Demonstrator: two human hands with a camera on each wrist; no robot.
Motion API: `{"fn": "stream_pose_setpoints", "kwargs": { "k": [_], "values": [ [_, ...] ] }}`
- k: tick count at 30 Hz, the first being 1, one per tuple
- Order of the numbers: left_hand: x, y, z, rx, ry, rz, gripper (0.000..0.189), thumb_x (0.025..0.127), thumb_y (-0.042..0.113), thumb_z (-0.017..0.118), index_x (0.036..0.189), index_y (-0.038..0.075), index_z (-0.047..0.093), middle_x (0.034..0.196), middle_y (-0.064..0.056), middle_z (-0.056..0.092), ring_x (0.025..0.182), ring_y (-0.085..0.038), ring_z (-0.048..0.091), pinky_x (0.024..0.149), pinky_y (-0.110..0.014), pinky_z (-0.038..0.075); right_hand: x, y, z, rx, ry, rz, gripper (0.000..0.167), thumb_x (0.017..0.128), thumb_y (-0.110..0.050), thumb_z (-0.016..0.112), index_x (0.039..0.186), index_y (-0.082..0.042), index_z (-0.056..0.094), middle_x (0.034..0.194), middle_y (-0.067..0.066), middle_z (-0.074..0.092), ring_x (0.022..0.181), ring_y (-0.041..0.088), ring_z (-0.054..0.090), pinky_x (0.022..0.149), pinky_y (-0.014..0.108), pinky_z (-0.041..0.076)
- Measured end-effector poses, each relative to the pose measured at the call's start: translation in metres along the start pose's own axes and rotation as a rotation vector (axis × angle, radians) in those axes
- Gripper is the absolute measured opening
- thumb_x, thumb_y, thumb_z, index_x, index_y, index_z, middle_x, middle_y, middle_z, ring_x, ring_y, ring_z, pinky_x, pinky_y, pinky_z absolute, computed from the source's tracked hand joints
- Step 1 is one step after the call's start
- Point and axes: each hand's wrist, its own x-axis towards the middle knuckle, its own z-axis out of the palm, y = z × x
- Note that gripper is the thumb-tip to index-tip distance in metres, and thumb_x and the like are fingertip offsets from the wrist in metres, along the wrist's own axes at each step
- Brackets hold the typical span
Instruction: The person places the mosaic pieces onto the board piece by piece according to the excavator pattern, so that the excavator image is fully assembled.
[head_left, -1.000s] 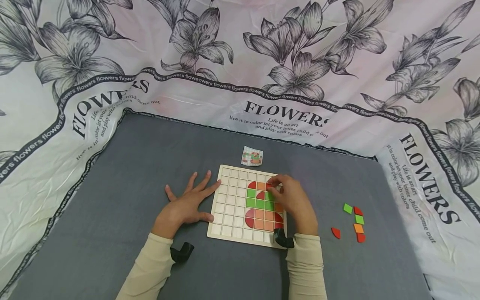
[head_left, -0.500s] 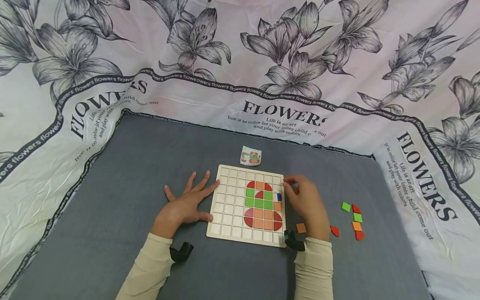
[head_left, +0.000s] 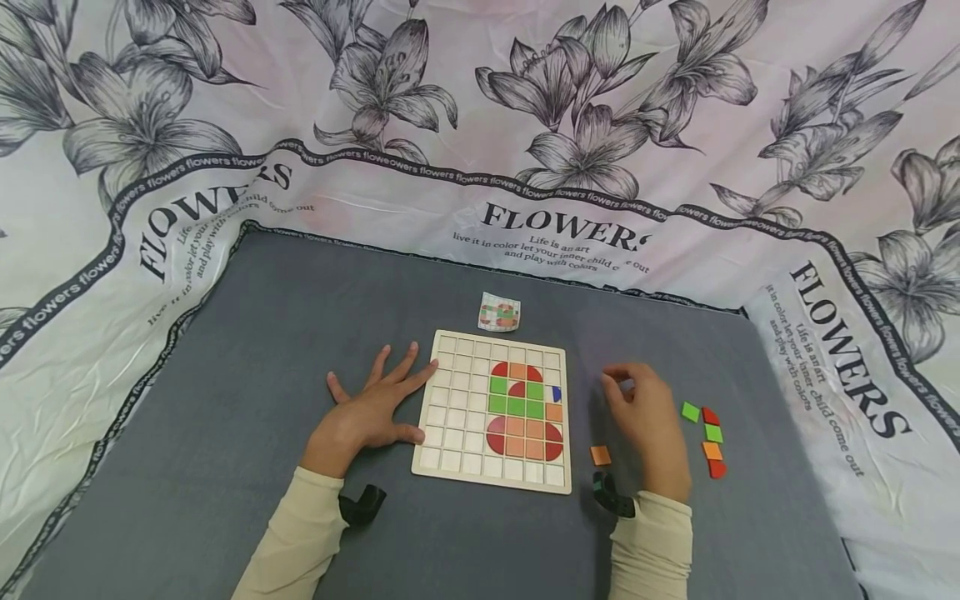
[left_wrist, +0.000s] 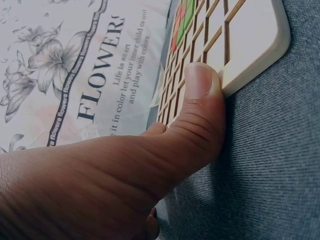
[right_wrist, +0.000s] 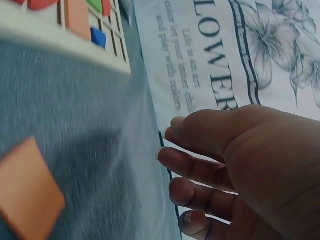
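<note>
A wooden grid board [head_left: 454, 425] lies on the grey cloth, its right part filled with red, green and orange pieces and one small blue piece [head_left: 557, 394]. My left hand [head_left: 371, 412] is spread flat at the board's left side. Its thumb [left_wrist: 200, 95] rests on the rim, and a fingertip touches the edge higher up. To the right of the board hovers my right hand [head_left: 645, 417], fingers loosely bent and holding nothing. Below it and to its left lies a loose orange square tile [head_left: 601, 455], also large in the right wrist view.
A small printed pattern card [head_left: 499, 312] lies behind the board. Farther right several loose pieces stand in a rough column, among them a green square [head_left: 690, 412] and a red quarter circle [head_left: 717, 469]. A flower-printed cloth [head_left: 562, 233] borders the grey surface at the back and sides.
My right hand has let go of a red quarter circle at the board's upper right and moved away to the right. The left hand stays in place.
</note>
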Motion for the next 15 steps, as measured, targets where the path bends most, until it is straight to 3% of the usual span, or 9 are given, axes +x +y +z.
{"fn": "stream_pose_setpoints", "kwargs": {
  "k": [8,15],
  "values": [
    [0.0,-0.001,0.001,0.001,-0.006,-0.001,0.107,0.084,0.04,0.089,0.17,0.035,0.025,0.179,0.002,0.005,0.164,-0.037,-0.01,0.102,-0.09,-0.019,-0.018,0.021,-0.025,-0.021,0.031,0.028,0.03,0.108,-0.024,0.061,0.129,-0.004,0.071,0.125,0.019,0.066,0.092,0.03,0.064,0.07,0.039,0.052],
    [0.001,0.0,0.001,-0.001,-0.003,0.016,0.107,0.084,0.041,0.089,0.17,0.035,0.025,0.179,0.001,0.005,0.163,-0.038,-0.01,0.101,-0.091,-0.019,-0.032,0.043,-0.043,-0.04,0.101,0.163,0.034,0.109,-0.028,0.058,0.13,-0.004,0.071,0.124,0.019,0.067,0.102,0.035,0.066,0.08,0.05,0.053]
  ]
}}
